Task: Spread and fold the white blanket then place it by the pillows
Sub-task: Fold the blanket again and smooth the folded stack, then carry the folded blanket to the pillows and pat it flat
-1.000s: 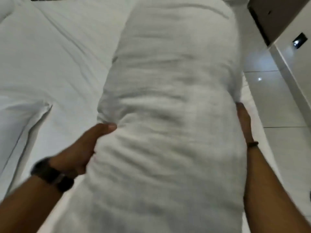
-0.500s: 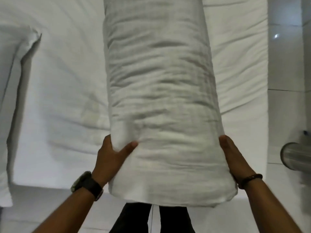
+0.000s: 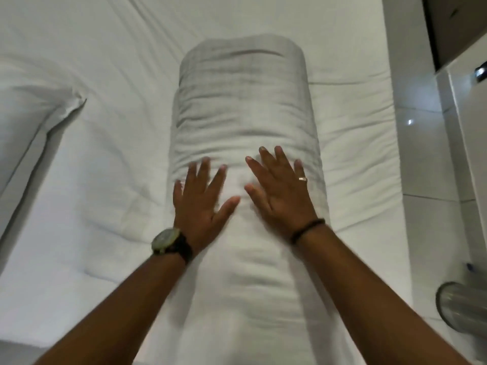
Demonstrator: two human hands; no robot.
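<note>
Both my left hand (image 3: 203,204) and right hand (image 3: 279,196) pressed flat, fingers spread, on the folded white blanket (image 3: 245,143); next, I think, slide it toward the pillow (image 3: 29,101).

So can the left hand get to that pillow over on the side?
Probably yes. The left hand lies flat on the folded blanket, holding nothing, and only bare sheet lies between it and the pillow.

White-sheeted bed (image 3: 105,180); glossy tiled floor (image 3: 421,154) right; metal cylinder (image 3: 458,306) beside.
</note>
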